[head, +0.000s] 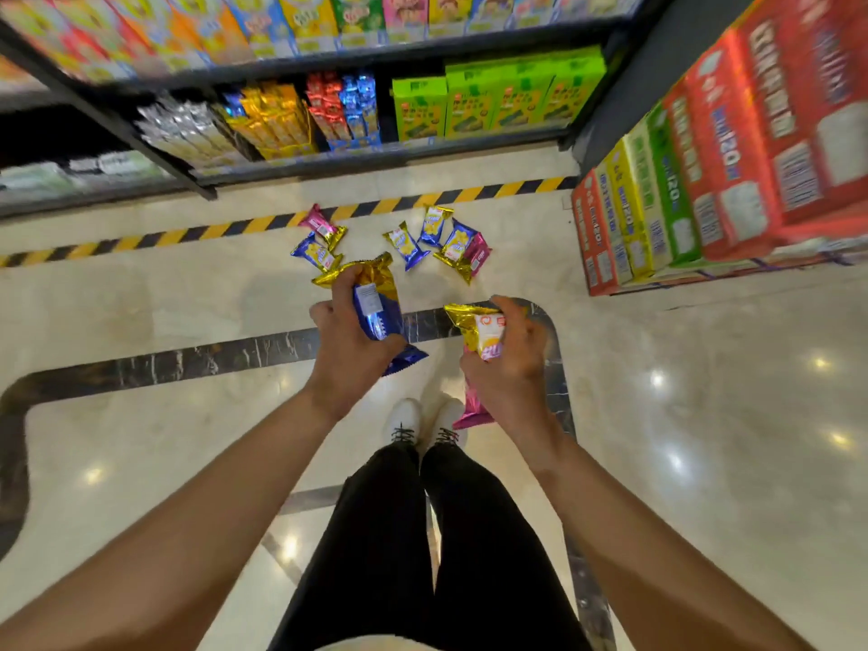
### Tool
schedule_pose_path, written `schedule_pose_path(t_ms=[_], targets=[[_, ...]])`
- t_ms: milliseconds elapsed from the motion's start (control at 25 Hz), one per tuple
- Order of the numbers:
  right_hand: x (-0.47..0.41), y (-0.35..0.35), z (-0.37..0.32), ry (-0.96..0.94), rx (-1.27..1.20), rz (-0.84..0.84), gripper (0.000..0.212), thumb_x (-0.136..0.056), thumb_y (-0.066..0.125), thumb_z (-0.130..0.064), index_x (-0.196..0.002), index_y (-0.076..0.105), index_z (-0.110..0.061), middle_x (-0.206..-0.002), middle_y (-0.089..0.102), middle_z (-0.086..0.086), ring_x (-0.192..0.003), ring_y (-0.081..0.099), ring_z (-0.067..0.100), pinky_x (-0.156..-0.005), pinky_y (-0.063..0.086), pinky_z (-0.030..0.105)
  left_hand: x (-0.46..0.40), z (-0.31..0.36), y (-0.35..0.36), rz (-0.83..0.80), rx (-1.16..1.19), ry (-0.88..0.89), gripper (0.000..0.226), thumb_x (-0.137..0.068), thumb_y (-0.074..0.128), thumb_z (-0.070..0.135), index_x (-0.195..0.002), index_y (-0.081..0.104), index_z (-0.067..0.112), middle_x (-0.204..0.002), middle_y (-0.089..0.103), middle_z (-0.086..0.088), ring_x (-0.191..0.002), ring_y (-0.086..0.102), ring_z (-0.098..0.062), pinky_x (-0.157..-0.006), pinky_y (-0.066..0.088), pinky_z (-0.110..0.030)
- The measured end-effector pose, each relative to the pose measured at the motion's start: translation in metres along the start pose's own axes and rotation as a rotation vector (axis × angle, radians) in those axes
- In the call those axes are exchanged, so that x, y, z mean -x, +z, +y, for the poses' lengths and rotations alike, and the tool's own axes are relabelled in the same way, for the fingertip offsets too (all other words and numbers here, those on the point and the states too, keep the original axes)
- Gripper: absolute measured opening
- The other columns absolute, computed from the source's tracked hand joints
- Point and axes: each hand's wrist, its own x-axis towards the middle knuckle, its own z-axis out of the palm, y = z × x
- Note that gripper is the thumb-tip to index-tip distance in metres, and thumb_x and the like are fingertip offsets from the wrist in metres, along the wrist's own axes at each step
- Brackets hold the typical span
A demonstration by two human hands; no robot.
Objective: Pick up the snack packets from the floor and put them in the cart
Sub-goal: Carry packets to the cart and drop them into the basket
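both hands loaded, six packets on floor

left hand [350, 338] fingers curled round blue packet [375, 307]. right hand [509, 364] fingers curled round pink packet [486, 338]. six loose packets [404, 244] lie on floor [704, 392] by striped tape [197, 232], below shelf [329, 159].

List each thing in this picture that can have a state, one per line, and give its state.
left hand: grips a blue and gold packet, lifted off the floor
right hand: grips a pink and gold packet, lifted off the floor
pink packet by the striped tape: lying on the floor
blue packets: lying on the floor
overlapping blue and pink packets: lying on the floor
cart: not in view
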Motion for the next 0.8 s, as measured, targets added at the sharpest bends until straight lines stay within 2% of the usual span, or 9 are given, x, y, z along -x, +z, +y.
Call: schedule_pose_path(t_ms=[80,120,200,280,400,440,600,720,800], targets=[[0.02,-0.023,-0.027,-0.011,-0.041,0.004,0.069,-0.078,0.077,-0.008,-0.138,0.047,-0.026,-0.131,0.045,0.006,-0.096,0.054,0.002,-0.067,0.039,-0.003,0.032,0.031,-0.022,0.031,-0.005,0.01,0.091,-0.073,0.08,0.004,-0.144,0.03,0.031,-0.12,0.029,-0.003,-0.112,0.045,-0.023,-0.08,0.045,-0.018],[0.029,-0.032,-0.036,0.0,-0.045,-0.022,0.067,-0.08,0.076,-0.011,-0.137,0.045,-0.029,-0.13,0.048,0.003,-0.104,0.054,0.006,-0.073,0.041,0.001,0.047,0.038,-0.029,0.037,-0.009,0.008,0.092,-0.072,0.08,0.004,-0.144,0.029,0.03,-0.12,0.029,-0.003,-0.11,0.045,-0.023,-0.082,0.045,-0.02],[0.046,-0.047,-0.053,-0.036,-0.074,-0.086,0.064,-0.084,0.075,-0.017,-0.136,0.043,-0.035,-0.125,0.056,-0.006,-0.113,0.057,0.015,-0.085,0.049,0.019,0.074,0.049,-0.045,0.068,0.002,0.061,0.094,-0.067,0.081,0.011,-0.142,0.03,0.035,-0.122,0.036,-0.006,-0.111,0.049,-0.027,-0.087,0.052,-0.033],[0.057,-0.053,-0.069,-0.063,-0.091,-0.14,0.061,-0.086,0.074,-0.018,-0.135,0.043,-0.037,-0.124,0.06,-0.009,-0.112,0.06,0.016,-0.09,0.051,0.029,0.092,0.049,-0.063,0.096,0.036,0.099,0.093,-0.061,0.079,0.018,-0.138,0.031,0.042,-0.122,0.045,-0.007,-0.112,0.053,-0.03,-0.085,0.056,-0.044],[0.062,-0.052,-0.096,-0.154,-0.035,-0.162,0.059,-0.082,0.072,-0.021,-0.132,0.046,-0.039,-0.123,0.062,-0.007,-0.108,0.061,0.019,-0.092,0.053,0.04,0.109,0.049,-0.089,0.143,0.071,0.105,0.094,-0.064,0.08,0.014,-0.136,0.029,0.046,-0.121,0.045,-0.006,-0.112,0.051,-0.028,-0.083,0.056,-0.043],[0.063,-0.05,-0.106,-0.176,-0.023,-0.17,0.059,-0.081,0.072,-0.021,-0.132,0.047,-0.038,-0.123,0.062,-0.004,-0.107,0.061,0.02,-0.091,0.053,0.04,0.113,0.047,-0.098,0.162,0.078,0.117,0.094,-0.064,0.08,0.014,-0.136,0.029,0.045,-0.121,0.045,-0.006,-0.112,0.05,-0.027,-0.083,0.056,-0.042],[0.082,-0.015,-0.166,-0.273,-0.022,-0.267,0.061,-0.082,0.073,-0.014,-0.135,0.049,-0.031,-0.12,0.063,0.0,-0.099,0.064,0.018,-0.074,0.051,0.025,0.13,0.029,-0.16,0.26,0.129,0.114,0.094,-0.07,0.082,0.006,-0.136,0.028,0.046,-0.121,0.044,0.004,-0.116,0.045,-0.019,-0.081,0.052,-0.029],[0.106,0.035,-0.207,-0.363,0.023,-0.337,0.065,-0.074,0.071,-0.025,-0.132,0.047,-0.039,-0.117,0.062,-0.002,-0.098,0.063,0.018,-0.083,0.054,0.035,0.148,0.001,-0.214,0.355,0.178,0.078,0.096,-0.068,0.086,0.01,-0.134,0.029,0.05,-0.125,0.045,0.006,-0.119,0.049,-0.019,-0.086,0.057,-0.038],[0.123,0.068,-0.227,-0.385,0.023,-0.373,0.065,-0.073,0.07,-0.025,-0.13,0.046,-0.048,-0.116,0.062,-0.003,-0.099,0.063,0.015,-0.086,0.054,0.036,0.161,-0.019,-0.247,0.376,0.195,0.062,0.095,-0.068,0.087,0.017,-0.136,0.029,0.048,-0.128,0.046,0.008,-0.122,0.049,-0.02,-0.09,0.057,-0.042]])
